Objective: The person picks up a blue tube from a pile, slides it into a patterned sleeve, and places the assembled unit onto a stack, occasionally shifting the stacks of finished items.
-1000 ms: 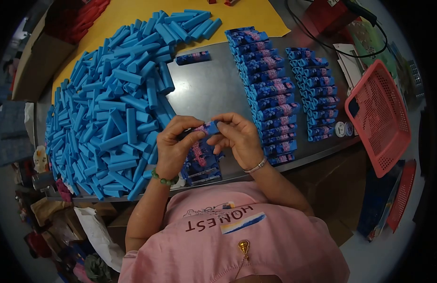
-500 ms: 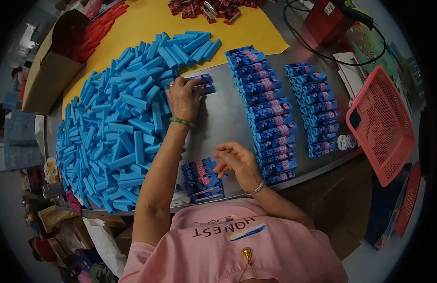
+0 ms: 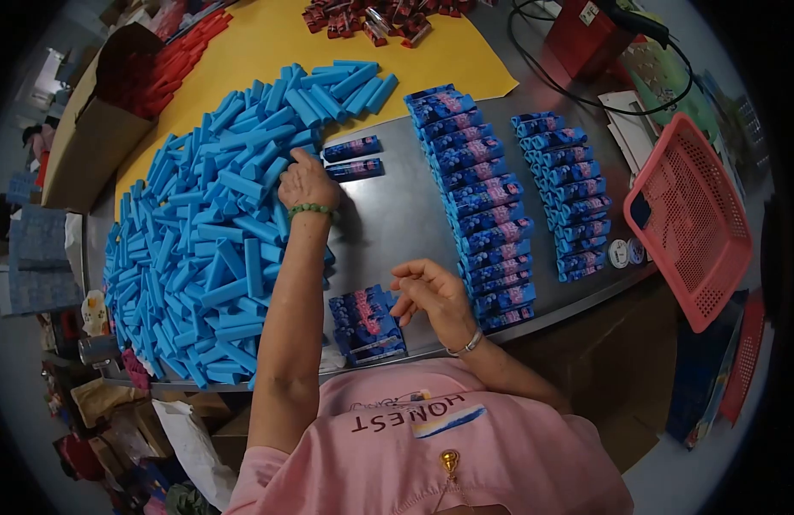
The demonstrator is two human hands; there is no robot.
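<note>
While the left hand (image 3: 307, 184) is at the edge of a pile of blue sticks (image 3: 234, 288) on a counter (image 3: 375, 219), the right hand (image 3: 433, 298) hangs near printed sleeves (image 3: 365, 324).

The sticks look light and soft, probably best pinched mid-length; neighbours crowd close. Whether the left fingers grip one cannot be told; the right fingers are apart, empty. Two wrapped sticks (image 3: 352, 148) lie just beside the left hand; wrapped rows (image 3: 487, 196) and a pink basket (image 3: 692, 223) sit farther right.
</note>
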